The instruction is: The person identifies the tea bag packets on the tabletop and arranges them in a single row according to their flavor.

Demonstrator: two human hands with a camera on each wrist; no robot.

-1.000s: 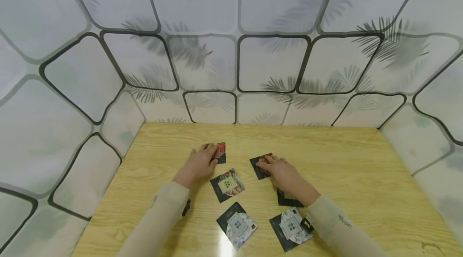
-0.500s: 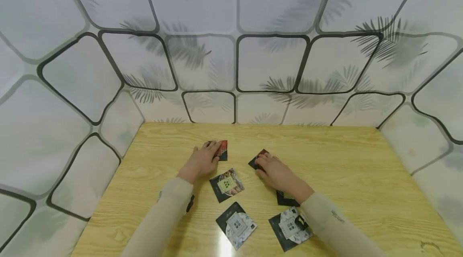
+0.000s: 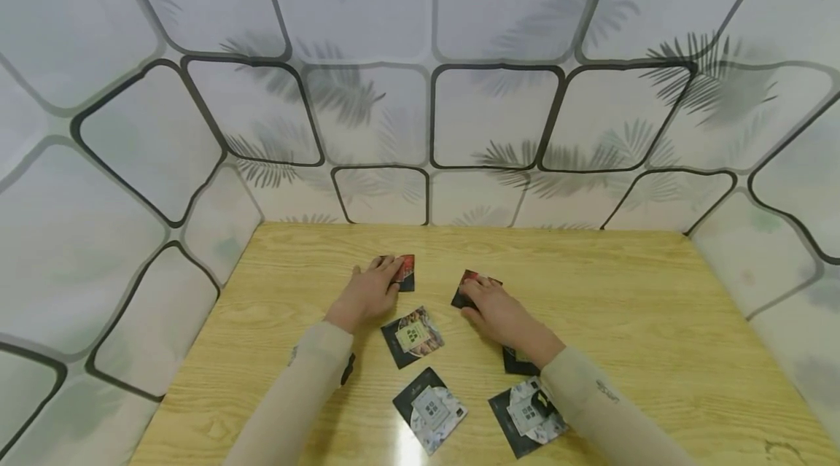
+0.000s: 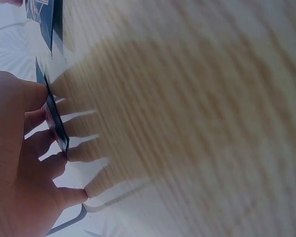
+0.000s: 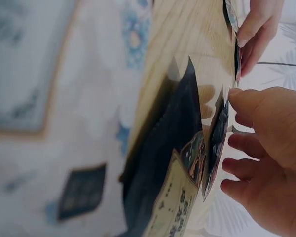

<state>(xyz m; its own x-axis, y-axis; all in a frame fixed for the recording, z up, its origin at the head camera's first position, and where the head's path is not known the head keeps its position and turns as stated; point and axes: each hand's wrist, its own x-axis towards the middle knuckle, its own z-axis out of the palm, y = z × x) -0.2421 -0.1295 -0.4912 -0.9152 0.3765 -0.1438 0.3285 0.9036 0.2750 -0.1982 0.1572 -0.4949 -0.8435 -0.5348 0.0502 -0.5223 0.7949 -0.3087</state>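
Observation:
My left hand rests with spread fingers on a flat black-and-red packet at the back of the table. In the left wrist view its fingertips touch this packet and the tabletop beside it. To the right, my right hand lies over a second black-and-red packet, partly covering it. The right wrist view has that packet just beyond the loosely bent fingers of my right hand; whether they touch it I cannot tell. Neither hand is curled round anything.
Nearer on the wooden table lie a yellow-label packet and a grey-white packet. On the right are another grey-white packet and a dark packet, half hidden under my right forearm. Patterned walls enclose the table.
Both hands and their black-and-red packets have shifted slightly away from me. The right packet has turned, and the right hand's pinching fingers have relaxed. The other packets have stayed put.

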